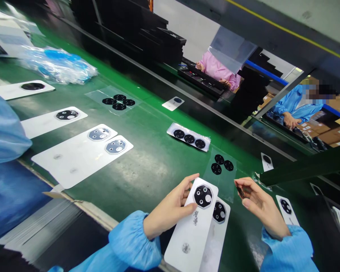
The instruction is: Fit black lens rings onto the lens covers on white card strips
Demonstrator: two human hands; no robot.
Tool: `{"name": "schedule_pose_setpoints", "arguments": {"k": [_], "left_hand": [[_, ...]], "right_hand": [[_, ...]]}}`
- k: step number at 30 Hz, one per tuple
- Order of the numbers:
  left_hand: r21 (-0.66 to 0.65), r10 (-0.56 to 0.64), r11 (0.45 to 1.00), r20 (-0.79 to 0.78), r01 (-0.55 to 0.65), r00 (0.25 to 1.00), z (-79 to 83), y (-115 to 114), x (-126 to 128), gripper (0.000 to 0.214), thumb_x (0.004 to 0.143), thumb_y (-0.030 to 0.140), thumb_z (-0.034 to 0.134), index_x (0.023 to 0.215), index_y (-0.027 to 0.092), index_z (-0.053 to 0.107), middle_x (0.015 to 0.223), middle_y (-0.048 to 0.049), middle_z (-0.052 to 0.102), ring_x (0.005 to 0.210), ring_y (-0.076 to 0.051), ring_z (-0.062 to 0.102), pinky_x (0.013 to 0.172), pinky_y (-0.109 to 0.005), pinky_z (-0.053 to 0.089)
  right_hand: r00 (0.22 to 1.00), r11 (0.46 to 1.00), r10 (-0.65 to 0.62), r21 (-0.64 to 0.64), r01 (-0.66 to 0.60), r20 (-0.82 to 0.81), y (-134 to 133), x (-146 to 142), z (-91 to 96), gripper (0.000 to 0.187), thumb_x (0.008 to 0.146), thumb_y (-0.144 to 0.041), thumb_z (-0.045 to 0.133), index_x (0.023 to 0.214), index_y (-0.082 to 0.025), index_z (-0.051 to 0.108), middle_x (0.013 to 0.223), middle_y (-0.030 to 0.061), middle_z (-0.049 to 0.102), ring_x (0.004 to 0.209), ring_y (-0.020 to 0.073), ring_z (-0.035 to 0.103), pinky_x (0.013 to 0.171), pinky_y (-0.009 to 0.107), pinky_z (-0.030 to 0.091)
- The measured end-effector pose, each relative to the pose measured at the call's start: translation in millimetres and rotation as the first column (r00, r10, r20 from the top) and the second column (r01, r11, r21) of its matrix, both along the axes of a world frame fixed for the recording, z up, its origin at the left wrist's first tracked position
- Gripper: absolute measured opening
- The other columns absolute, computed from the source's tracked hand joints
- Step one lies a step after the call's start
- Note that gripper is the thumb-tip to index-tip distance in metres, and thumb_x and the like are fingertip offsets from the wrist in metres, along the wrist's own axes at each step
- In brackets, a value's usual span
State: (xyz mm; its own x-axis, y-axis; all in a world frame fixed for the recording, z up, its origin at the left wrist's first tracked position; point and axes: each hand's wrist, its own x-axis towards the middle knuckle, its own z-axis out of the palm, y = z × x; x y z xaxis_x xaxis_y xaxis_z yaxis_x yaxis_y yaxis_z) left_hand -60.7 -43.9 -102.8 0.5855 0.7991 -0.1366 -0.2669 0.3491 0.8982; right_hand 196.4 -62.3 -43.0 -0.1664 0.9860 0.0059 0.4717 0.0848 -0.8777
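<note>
My left hand is closed around the edges of a white phone back panel, its thumb on the face below a black octagonal camera plate. Partly beneath it lies a second white panel with a similar plate. To the right, my right hand pinches a small dark, thin piece, seen edge-on, between thumb and fingers. It is apart from the panels. Beyond my hands, a clear film sheet carries three black octagonal plates.
A white strip with black plates lies farther back on the green bench. Paired white panels are at left, near a blue sleeve. Plastic bags lie behind. A green beam juts in at right. Co-workers sit across.
</note>
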Motion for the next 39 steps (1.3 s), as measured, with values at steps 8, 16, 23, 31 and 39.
{"name": "schedule_pose_setpoints", "arguments": {"k": [8, 16, 23, 31, 39], "left_hand": [[0.006, -0.006, 1.0, 0.003, 0.006, 1.0, -0.8, -0.5, -0.7, 0.065, 0.081, 0.027, 0.061, 0.136, 0.029, 0.028, 0.123, -0.0084, 0.049, 0.102, -0.024, 0.056, 0.089, -0.041, 0.044], [0.024, -0.012, 1.0, -0.007, 0.012, 1.0, 1.2, -0.8, -1.5, 0.065, 0.082, 0.027, 0.061, 0.137, 0.029, 0.027, 0.12, -0.0085, 0.05, 0.101, -0.024, 0.056, 0.086, -0.04, 0.046], [0.022, -0.007, 1.0, 0.003, 0.007, 1.0, 1.9, -0.9, 0.0, 0.066, 0.08, 0.026, 0.062, 0.136, 0.028, 0.028, 0.119, -0.0081, 0.049, 0.101, -0.024, 0.056, 0.086, -0.039, 0.045], [-0.074, -0.026, 0.997, 0.075, 0.031, 0.997, 5.6, 0.0, 0.6, 0.067, 0.075, 0.02, 0.065, 0.133, 0.026, 0.031, 0.12, -0.0084, 0.049, 0.105, -0.024, 0.054, 0.086, -0.038, 0.045], [-0.079, -0.016, 0.997, 0.073, 0.022, 0.997, 4.6, 0.1, 1.3, 0.065, 0.076, 0.02, 0.064, 0.132, 0.027, 0.032, 0.12, -0.0081, 0.049, 0.106, -0.024, 0.054, 0.085, -0.038, 0.045]], "right_hand": [[0.999, 1.0, 0.019, -0.007, -0.019, 0.026, -0.8, 2.5, -1.8, 0.032, 0.085, -0.037, 0.056, 0.115, -0.023, 0.054, 0.117, 0.0097, 0.049, 0.103, 0.024, 0.055, 0.086, 0.036, 0.051], [0.996, 0.998, -0.011, 0.07, 0.005, 0.085, -1.9, -1.6, -1.4, 0.032, 0.083, -0.037, 0.058, 0.111, -0.023, 0.056, 0.114, 0.0097, 0.052, 0.098, 0.0234, 0.059, 0.083, 0.035, 0.053], [0.993, 0.996, 0.041, 0.08, -0.05, 0.109, -2.4, 2.0, -2.6, 0.031, 0.086, -0.035, 0.055, 0.114, -0.024, 0.053, 0.115, 0.0095, 0.051, 0.1, 0.0229, 0.058, 0.085, 0.034, 0.052], [0.995, 0.999, 0.012, 0.044, -0.017, 0.104, -5.4, 0.4, -1.4, 0.029, 0.086, -0.036, 0.055, 0.113, -0.025, 0.053, 0.116, 0.0082, 0.05, 0.103, 0.0227, 0.056, 0.087, 0.034, 0.049], [0.989, 0.999, 0.014, 0.041, -0.02, 0.147, -5.5, -1.5, 0.4, 0.029, 0.086, -0.036, 0.054, 0.113, -0.025, 0.051, 0.112, 0.008, 0.048, 0.092, 0.0203, 0.056, 0.078, 0.033, 0.05]]}}
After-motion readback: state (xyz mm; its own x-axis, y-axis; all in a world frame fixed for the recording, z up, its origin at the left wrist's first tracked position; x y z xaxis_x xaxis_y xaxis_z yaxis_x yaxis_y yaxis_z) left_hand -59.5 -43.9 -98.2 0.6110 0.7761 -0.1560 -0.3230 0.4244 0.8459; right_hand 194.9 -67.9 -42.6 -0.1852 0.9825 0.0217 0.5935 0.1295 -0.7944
